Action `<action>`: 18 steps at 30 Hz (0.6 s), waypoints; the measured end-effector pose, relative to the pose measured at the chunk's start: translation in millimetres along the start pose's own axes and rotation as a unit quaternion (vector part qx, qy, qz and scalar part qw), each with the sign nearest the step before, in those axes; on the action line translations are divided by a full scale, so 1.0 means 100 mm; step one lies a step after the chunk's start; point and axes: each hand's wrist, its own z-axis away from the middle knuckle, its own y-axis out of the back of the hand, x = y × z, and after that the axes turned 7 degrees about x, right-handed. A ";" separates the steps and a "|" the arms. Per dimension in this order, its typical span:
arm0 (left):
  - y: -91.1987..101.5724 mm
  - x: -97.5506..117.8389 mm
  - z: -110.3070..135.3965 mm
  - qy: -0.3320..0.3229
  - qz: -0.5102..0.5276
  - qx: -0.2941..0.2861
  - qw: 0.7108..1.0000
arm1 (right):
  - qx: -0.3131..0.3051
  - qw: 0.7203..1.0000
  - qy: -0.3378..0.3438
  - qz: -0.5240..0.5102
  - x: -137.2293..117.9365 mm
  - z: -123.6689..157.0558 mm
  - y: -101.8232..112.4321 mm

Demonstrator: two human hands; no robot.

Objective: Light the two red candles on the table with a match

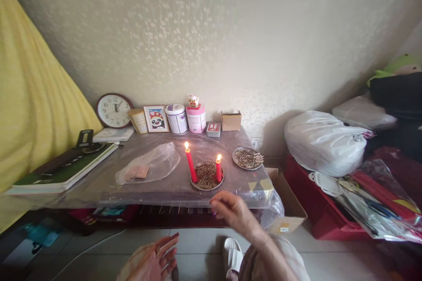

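Low at the left, my left hand [157, 260] holds a flat reddish-brown block [168, 242] between thumb and palm, its other fingers loosely curled. My right hand [232, 210] is in front of the table's near edge, fingertips pinched together. Anything between them is too small to make out. Just beyond it, a round tray [206, 174] with a dark speckled surface bears two lit red candles. The taller candle [190, 164] leans slightly at the left; the shorter candle [218, 170] stands at the right.
On the plastic-covered table [227, 142] lie a clear bag [161, 160] with tan pieces and a second tray [242, 156] with thin sticks. A clock [114, 109], tins [177, 119] and a cardboard box [231, 121] line the wall. White bags [325, 142] sit right.
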 end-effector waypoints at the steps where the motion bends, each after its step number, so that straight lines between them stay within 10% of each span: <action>1: -0.02 0.00 0.01 -0.004 -0.001 -0.001 1.000 | -0.035 0.999 0.001 0.020 0.04 0.08 -0.17; 7: -0.11 -0.04 0.05 -0.004 -0.007 0.018 1.000 | -0.060 0.985 0.063 0.150 0.37 0.33 -0.78; 18: -0.37 -0.12 0.09 -0.057 -0.044 0.064 0.995 | -0.052 0.973 0.081 0.211 0.55 0.35 -0.97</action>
